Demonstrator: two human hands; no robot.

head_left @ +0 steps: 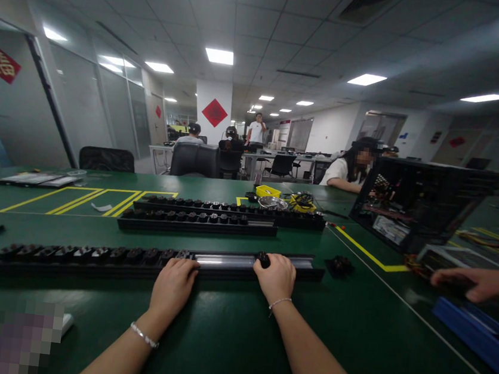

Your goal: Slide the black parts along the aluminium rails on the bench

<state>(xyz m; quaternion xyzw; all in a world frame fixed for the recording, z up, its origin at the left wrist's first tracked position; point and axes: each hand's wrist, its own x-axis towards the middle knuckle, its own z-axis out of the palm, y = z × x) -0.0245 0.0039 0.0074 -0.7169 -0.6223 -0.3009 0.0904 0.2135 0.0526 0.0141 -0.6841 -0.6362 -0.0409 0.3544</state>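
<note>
Black and slim, the near channel rail (227, 261) is lying lengthwise across the green surface (213, 345), carrying a row of small black components (82, 253) along its left part and baring its inner floor toward the right. The left hand (175, 283) is resting on this rail, just beside the row's last visible piece; the fingertips are partly hidden, so I cannot tell whether its grip is pinching anything. The right hand (277, 278) is pinching a single black piece (262, 260) at the rail's bare stretch, short of the right end. Just past that end, a loose dark piece (340, 266) is lying.

Beyond the rail, a middle rail (200, 227) and a far rail (300, 223) are standing in the way of a yellow tray (268, 191), a shiny metal dish (273, 203) and tangled black cables (304, 200) farther behind. Well to the rail's right, an open computer case (428, 201) is hiding part of the surface. Nearer, also right of the rail, a co-worker's hand (475, 282) is hovering by a blue bin (471, 332).
</note>
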